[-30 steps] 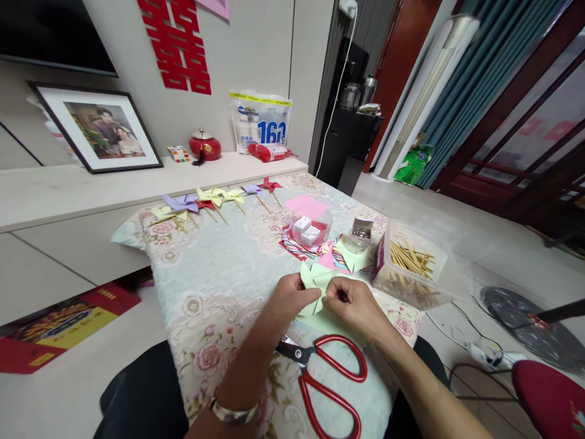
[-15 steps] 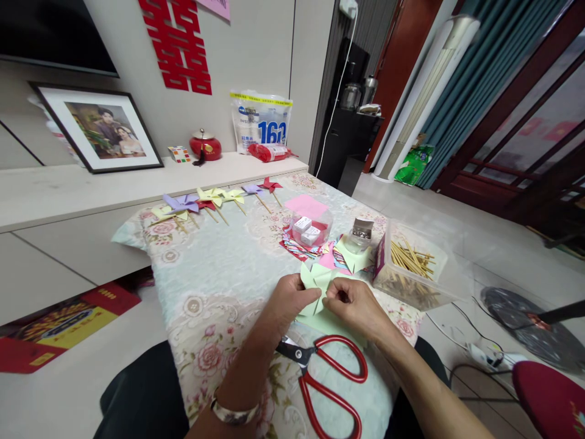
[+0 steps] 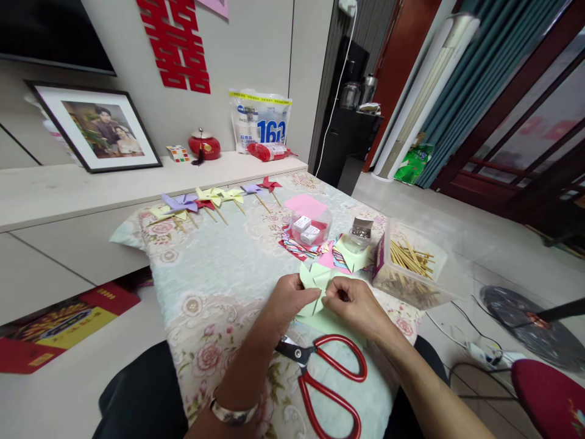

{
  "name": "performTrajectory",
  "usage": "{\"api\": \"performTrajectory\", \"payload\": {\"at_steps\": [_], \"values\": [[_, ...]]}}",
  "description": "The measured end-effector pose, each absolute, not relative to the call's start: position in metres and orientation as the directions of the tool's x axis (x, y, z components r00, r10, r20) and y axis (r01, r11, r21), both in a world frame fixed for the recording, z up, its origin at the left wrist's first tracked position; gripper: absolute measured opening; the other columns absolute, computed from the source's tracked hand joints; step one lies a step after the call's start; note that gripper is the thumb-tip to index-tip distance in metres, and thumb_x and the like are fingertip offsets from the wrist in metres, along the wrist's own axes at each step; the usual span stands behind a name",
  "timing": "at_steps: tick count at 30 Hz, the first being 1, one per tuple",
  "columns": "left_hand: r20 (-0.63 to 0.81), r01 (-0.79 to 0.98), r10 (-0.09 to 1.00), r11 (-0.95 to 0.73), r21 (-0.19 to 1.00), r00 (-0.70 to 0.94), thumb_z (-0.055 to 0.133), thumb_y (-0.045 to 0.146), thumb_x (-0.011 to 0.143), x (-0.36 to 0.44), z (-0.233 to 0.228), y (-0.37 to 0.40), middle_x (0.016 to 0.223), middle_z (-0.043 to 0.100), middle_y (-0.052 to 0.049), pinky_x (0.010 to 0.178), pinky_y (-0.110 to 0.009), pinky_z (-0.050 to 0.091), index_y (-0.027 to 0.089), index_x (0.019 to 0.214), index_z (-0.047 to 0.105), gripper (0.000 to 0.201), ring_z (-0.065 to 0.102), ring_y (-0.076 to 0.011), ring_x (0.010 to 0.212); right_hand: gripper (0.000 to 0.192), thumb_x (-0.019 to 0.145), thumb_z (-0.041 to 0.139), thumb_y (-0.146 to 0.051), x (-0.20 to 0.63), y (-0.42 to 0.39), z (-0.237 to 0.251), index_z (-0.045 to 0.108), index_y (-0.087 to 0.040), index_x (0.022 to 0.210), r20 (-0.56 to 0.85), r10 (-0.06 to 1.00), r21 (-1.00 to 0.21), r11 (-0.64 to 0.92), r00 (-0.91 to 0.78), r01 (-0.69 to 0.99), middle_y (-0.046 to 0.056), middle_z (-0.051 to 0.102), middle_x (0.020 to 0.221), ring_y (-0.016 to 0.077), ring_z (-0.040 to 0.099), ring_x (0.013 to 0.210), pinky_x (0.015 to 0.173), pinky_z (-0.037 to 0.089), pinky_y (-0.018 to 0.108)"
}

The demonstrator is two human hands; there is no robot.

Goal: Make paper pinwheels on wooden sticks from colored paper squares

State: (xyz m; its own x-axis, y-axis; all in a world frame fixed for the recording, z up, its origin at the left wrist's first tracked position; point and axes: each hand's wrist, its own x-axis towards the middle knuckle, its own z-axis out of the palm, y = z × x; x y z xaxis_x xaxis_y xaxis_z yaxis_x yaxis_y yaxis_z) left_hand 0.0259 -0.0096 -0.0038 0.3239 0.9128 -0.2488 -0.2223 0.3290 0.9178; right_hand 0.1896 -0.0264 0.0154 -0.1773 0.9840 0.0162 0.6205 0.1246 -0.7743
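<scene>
A pale green paper pinwheel (image 3: 315, 280), its blades folded toward the middle, is held between my two hands above the table. My left hand (image 3: 290, 303) grips its left side, thumb lying across the front. At its right side, the thumb and forefinger of my right hand (image 3: 354, 303) are pinched together at the paper; anything small between those fingertips is hidden. Under my hands lies another light green sheet (image 3: 326, 323). Close to my wrists, red-handled scissors (image 3: 315, 356) rest on the cloth, their blades partly covered by my left forearm.
Finished pinwheels on sticks (image 3: 210, 196) lie along the table's far edge. A clear tub with small white boxes (image 3: 307, 230) stands on patterned paper. Right of it are a small container of metal pins (image 3: 361, 231) and a plastic bin of wooden sticks (image 3: 409, 262).
Hardly anything differs: both hands keep nearly the same hold on the green pinwheel. The whole view has shifted very slightly.
</scene>
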Motion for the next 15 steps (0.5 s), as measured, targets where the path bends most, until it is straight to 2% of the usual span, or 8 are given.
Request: {"api": "performTrajectory", "payload": {"at_steps": [10, 15], "values": [[-0.256, -0.237, 0.907, 0.344, 0.909, 0.335, 0.075, 0.024, 0.057, 0.0244, 0.0009, -0.0108, 0.073, 0.071, -0.005, 0.060, -0.027, 0.044, 0.010, 0.085, 0.074, 0.031, 0.060, -0.0177, 0.065, 0.012, 0.071, 0.055, -0.019, 0.1905, -0.0244, 0.0144, 0.053, -0.020, 0.059, 0.023, 0.983, -0.751, 0.136, -0.180, 0.646, -0.002, 0.054, 0.059, 0.0127, 0.048, 0.057, 0.052, 0.032, 0.022], [-0.251, -0.196, 0.910, 0.326, 0.925, 0.329, 0.073, 0.024, 0.059, 0.0248, -0.0028, -0.0103, 0.071, 0.069, -0.003, 0.058, -0.026, 0.043, 0.009, 0.084, 0.073, 0.030, 0.058, -0.0159, 0.061, 0.011, 0.070, 0.054, -0.018, 0.1888, -0.0256, 0.0145, 0.053, -0.020, 0.059, 0.032, 0.984, -0.732, 0.142, -0.174, 0.666, -0.002, 0.055, 0.058, 0.0126, 0.048, 0.056, 0.052, 0.031, 0.022]]}}
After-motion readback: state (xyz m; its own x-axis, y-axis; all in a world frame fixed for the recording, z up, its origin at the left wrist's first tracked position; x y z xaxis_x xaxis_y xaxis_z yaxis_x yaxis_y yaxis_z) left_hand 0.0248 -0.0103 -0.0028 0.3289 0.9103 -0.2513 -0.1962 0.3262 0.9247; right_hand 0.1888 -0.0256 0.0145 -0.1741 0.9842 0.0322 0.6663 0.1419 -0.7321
